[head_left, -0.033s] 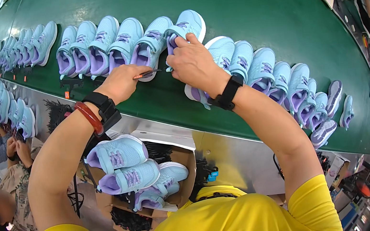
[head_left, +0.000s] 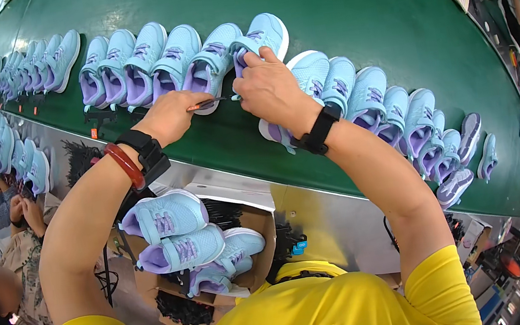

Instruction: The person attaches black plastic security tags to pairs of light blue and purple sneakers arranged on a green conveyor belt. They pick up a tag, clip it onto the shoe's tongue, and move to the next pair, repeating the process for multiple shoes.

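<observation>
Head view — our left hand (head_left: 174,116) pinches a small red tool (head_left: 204,104), our right hand (head_left: 270,86) grips a light-blue shoe (head_left: 257,37) on the green conveyor belt (head_left: 353,18) — among its row.

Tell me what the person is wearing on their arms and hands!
Both hands are bare, with no gloves. The left hand has a black watch-like band at the wrist, with a red bangle right beside it. The right hand has one black wristband. The forearms are bare up to the short sleeves of a yellow shirt.
</observation>
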`<act>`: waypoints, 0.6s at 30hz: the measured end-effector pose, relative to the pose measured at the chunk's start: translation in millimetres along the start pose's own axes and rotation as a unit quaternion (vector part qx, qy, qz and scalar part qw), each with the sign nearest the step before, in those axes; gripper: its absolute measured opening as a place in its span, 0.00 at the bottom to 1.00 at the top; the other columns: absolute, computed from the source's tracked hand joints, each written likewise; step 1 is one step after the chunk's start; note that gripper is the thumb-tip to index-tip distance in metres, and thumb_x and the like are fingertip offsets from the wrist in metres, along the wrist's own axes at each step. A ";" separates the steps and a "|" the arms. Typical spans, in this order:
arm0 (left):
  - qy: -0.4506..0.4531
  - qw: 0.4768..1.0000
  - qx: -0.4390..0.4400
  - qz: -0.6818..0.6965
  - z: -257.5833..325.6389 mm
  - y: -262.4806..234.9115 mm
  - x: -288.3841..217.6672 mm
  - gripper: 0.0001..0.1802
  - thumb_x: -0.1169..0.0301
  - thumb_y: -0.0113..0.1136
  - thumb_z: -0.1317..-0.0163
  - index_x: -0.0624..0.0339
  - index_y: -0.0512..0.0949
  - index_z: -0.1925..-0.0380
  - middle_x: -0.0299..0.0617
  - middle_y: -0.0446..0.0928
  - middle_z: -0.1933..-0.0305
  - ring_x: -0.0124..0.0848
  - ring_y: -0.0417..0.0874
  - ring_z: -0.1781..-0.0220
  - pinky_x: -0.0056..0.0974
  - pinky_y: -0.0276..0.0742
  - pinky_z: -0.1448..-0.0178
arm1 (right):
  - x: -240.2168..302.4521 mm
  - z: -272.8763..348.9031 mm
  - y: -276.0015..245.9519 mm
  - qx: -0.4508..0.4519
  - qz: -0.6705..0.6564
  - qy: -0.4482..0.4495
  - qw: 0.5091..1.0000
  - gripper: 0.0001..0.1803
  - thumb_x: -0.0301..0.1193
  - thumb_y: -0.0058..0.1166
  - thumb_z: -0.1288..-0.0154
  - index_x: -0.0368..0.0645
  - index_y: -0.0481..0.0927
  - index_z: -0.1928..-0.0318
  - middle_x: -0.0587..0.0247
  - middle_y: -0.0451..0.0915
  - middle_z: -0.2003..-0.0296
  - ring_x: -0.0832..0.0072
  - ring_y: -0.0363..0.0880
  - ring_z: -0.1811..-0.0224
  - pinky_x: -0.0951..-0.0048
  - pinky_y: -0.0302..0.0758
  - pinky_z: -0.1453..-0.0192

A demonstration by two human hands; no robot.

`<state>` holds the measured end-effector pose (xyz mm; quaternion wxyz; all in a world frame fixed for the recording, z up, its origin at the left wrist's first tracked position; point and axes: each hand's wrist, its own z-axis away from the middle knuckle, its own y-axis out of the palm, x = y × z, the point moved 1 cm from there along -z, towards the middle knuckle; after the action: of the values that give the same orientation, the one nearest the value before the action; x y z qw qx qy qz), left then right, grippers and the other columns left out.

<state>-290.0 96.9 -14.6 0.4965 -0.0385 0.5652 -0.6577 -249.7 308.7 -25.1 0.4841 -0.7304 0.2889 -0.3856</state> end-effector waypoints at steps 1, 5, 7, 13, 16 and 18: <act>0.000 1.000 -0.006 0.000 1.0 -1.1 -1.0 0.20 0.81 0.48 0.41 0.57 0.77 0.50 0.51 0.80 0.55 0.52 0.78 0.54 0.48 0.74 0.51 | 0.8 -1.0 4.8 0.003 0.009 -0.001 1.000 0.05 0.29 0.55 0.55 0.45 0.82 0.82 0.62 0.76 0.82 0.65 0.72 0.59 0.63 0.62 0.44; -0.002 0.999 -0.021 -0.025 3.0 -3.1 -7.4 0.20 0.82 0.47 0.43 0.59 0.76 0.51 0.51 0.79 0.55 0.53 0.78 0.54 0.48 0.74 0.50 | 3.5 -5.3 14.9 0.032 0.066 0.009 0.997 0.03 0.29 0.56 0.53 0.46 0.81 0.77 0.65 0.76 0.79 0.66 0.72 0.57 0.60 0.63 0.45; 0.070 0.993 -0.098 -0.005 7.9 -7.3 -10.7 0.22 0.83 0.48 0.48 0.56 0.77 0.53 0.51 0.77 0.55 0.52 0.77 0.52 0.49 0.74 0.53 | 0.8 -5.5 24.5 -0.041 0.046 0.044 0.997 0.03 0.28 0.55 0.52 0.46 0.81 0.75 0.65 0.78 0.76 0.65 0.72 0.56 0.56 0.65 0.46; 0.052 0.996 0.072 -0.006 9.2 -6.9 -9.3 0.34 0.90 0.51 0.52 0.54 0.71 0.42 0.57 0.57 0.31 0.54 0.62 0.31 0.43 0.63 0.31 | 12.9 12.5 19.8 -0.060 -0.024 0.090 0.994 0.07 0.29 0.57 0.52 0.46 0.78 0.68 0.60 0.76 0.62 0.63 0.72 0.52 0.50 0.62 0.40; 0.041 0.981 0.083 -0.169 7.8 -21.5 -22.7 0.37 0.90 0.51 0.55 0.51 0.70 0.41 0.55 0.60 0.32 0.52 0.70 0.40 0.46 0.69 0.38 | 14.3 56.7 -30.2 -0.126 -0.115 0.129 0.977 0.15 0.27 0.61 0.53 0.44 0.76 0.62 0.57 0.73 0.60 0.60 0.71 0.52 0.55 0.64 0.42; 0.108 0.954 -0.029 -0.278 5.0 -34.3 -34.9 0.32 0.88 0.51 0.57 0.55 0.75 0.48 0.52 0.68 0.39 0.48 0.74 0.51 0.46 0.72 0.48 | 11.8 107.4 -63.1 -0.141 -0.155 0.202 0.957 0.14 0.26 0.60 0.50 0.44 0.76 0.60 0.56 0.73 0.60 0.58 0.72 0.53 0.57 0.67 0.46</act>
<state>-290.3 113.2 31.9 0.2281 -0.1371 0.6011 -0.7536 -149.7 374.3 11.9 0.2419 -0.7339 0.3155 -0.5507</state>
